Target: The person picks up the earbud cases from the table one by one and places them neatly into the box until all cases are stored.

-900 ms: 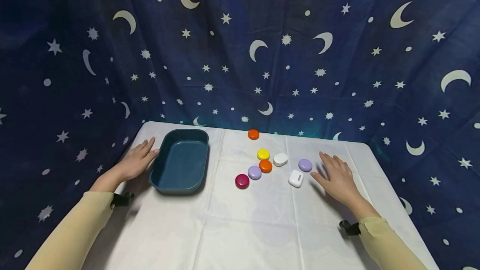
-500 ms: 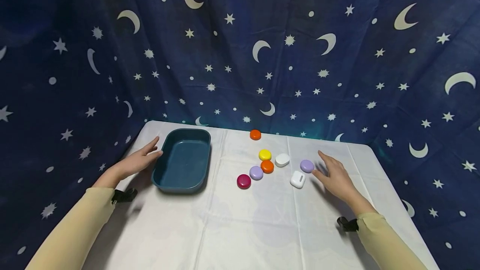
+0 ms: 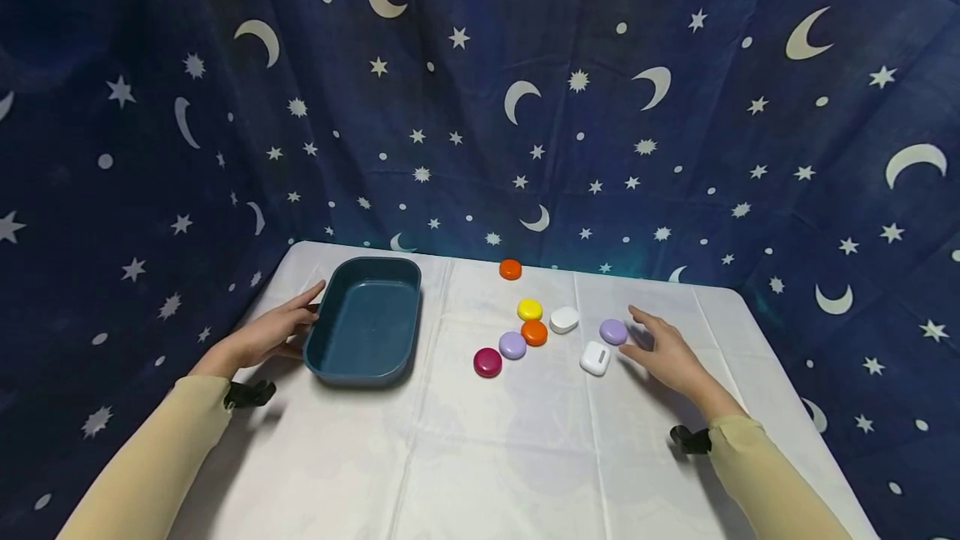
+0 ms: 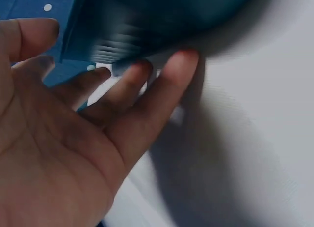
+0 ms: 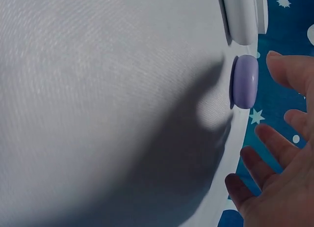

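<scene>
At the table's left side — left hand (image 3: 264, 337): it has moved in from beside the tray's rim; the fingers have dropped to the outer wall, spread and lightly bent, pinching nothing. Whether a fingertip touches, I cannot tell.
Deep teal rectangular plastic-looking tray (image 3: 367, 319): flat on the white cloth-covered table (image 3: 480, 473), right beside that hand; nothing lies inside.
Glossy crimson disc (image 3: 487, 362): right of the tray, nearest to the person among the loose pieces.
Bright orange round disc (image 3: 510, 269): off by itself near the far edge.
Close bunch: a pale lavender disc (image 3: 512, 346), a shiny yellow disc (image 3: 529, 309) and a second orange disc (image 3: 534, 332), all lying flat.
White pieces: a smooth white oval piece (image 3: 564, 320) just right of the bunch, and a small white rounded case (image 3: 596, 358) nearer the person.
Darker lavender disc (image 3: 613, 332): lying where it lay, beside the case, just off the right fingertips; the right wrist view shows a gap.
Right hand (image 3: 670, 361): it has edged leftward, thumb and forefinger apart around the disc's near side — holding nothing.
Meaning: both hands are nearer their things, so I'd judge this the reaching stage, with nothing gathered yet.
</scene>
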`<act>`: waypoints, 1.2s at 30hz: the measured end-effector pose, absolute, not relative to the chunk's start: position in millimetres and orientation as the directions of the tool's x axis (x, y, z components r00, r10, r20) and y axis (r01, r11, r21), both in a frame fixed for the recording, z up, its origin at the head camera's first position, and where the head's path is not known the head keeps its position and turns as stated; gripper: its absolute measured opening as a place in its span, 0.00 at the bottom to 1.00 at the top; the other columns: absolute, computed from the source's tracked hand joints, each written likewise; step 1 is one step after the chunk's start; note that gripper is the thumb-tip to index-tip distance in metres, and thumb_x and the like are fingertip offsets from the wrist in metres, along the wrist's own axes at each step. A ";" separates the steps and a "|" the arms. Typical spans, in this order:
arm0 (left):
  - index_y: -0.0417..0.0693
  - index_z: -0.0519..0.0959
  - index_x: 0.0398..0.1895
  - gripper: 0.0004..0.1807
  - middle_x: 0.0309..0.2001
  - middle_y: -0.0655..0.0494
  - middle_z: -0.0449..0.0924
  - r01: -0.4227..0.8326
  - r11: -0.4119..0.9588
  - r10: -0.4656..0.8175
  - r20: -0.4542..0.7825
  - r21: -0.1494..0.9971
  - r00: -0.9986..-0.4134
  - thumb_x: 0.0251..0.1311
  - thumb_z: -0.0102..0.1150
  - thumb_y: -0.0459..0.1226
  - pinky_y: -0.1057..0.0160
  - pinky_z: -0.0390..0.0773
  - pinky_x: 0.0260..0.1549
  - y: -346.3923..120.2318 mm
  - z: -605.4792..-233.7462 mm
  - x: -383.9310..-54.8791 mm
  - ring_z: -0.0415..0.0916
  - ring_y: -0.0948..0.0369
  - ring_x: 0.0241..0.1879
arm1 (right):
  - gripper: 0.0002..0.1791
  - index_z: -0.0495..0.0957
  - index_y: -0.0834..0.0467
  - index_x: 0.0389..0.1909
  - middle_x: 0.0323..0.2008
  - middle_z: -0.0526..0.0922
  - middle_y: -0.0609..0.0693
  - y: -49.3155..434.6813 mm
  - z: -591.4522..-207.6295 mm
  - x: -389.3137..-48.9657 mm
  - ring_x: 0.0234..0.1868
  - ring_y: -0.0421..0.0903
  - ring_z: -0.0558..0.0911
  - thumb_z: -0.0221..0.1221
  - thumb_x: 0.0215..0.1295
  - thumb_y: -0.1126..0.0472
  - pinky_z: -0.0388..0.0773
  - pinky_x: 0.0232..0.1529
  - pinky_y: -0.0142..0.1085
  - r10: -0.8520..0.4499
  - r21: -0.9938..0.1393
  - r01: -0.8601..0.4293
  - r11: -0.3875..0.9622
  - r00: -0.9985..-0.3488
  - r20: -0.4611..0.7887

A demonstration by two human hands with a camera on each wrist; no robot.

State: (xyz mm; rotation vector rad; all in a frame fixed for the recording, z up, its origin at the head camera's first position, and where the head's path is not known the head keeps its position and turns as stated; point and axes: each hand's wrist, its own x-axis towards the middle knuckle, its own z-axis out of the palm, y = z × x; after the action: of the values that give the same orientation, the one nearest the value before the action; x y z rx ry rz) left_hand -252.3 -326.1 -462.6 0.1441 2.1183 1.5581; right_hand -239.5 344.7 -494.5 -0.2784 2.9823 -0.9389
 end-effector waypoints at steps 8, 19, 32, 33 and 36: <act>0.68 0.34 0.84 0.40 0.59 0.36 0.62 -0.234 0.298 0.362 -0.336 0.925 -0.869 0.77 0.37 0.36 0.45 0.78 0.46 -324.4 -467.6 -252.6 0.63 0.45 0.61 | 0.45 0.57 0.61 0.79 0.71 0.64 0.69 339.4 -496.7 -240.4 0.71 0.73 0.58 0.65 0.68 0.49 0.54 0.66 0.69 -0.177 -0.560 -0.167 0.811 -0.983 0.037; 0.66 0.34 0.84 0.41 0.79 0.37 0.37 -0.221 0.285 0.402 -0.325 0.933 -0.856 0.76 0.39 0.35 0.44 0.79 0.49 -301.7 -470.1 -252.1 0.46 0.39 0.74 | 0.47 0.56 0.60 0.80 0.71 0.66 0.68 334.5 -496.3 -243.7 0.71 0.71 0.59 0.67 0.66 0.50 0.55 0.66 0.69 -0.139 -0.549 -0.108 0.829 -0.990 -0.015; 0.67 0.37 0.84 0.41 0.82 0.39 0.29 -0.233 0.280 0.435 -0.340 0.931 -0.834 0.76 0.40 0.34 0.41 0.79 0.50 -272.5 -470.9 -250.9 0.43 0.36 0.76 | 0.51 0.60 0.59 0.78 0.69 0.69 0.68 342.2 -498.5 -253.7 0.70 0.71 0.59 0.71 0.60 0.44 0.55 0.65 0.69 -0.156 -0.580 -0.103 0.808 -0.987 -0.043; 0.67 0.37 0.84 0.41 0.82 0.39 0.30 -0.236 0.274 0.439 -0.339 0.932 -0.832 0.75 0.40 0.34 0.41 0.79 0.50 -271.0 -471.6 -251.1 0.42 0.36 0.77 | 0.51 0.60 0.59 0.78 0.69 0.69 0.67 342.9 -498.7 -254.5 0.70 0.70 0.59 0.72 0.60 0.44 0.55 0.65 0.69 -0.155 -0.586 -0.098 0.805 -0.987 -0.048; 0.68 0.38 0.84 0.41 0.81 0.39 0.31 -0.242 0.263 0.447 -0.341 0.934 -0.827 0.75 0.41 0.34 0.42 0.79 0.49 -266.6 -473.2 -251.8 0.43 0.36 0.76 | 0.51 0.61 0.58 0.78 0.68 0.70 0.67 344.9 -499.2 -257.0 0.70 0.70 0.60 0.72 0.59 0.44 0.55 0.65 0.69 -0.156 -0.592 -0.095 0.800 -0.986 -0.053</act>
State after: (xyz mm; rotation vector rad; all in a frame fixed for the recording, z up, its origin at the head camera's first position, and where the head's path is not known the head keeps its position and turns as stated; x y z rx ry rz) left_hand -251.8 -266.6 -473.2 0.1846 1.9822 1.6125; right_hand -257.0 344.9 -499.2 -0.2014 2.8866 -0.9415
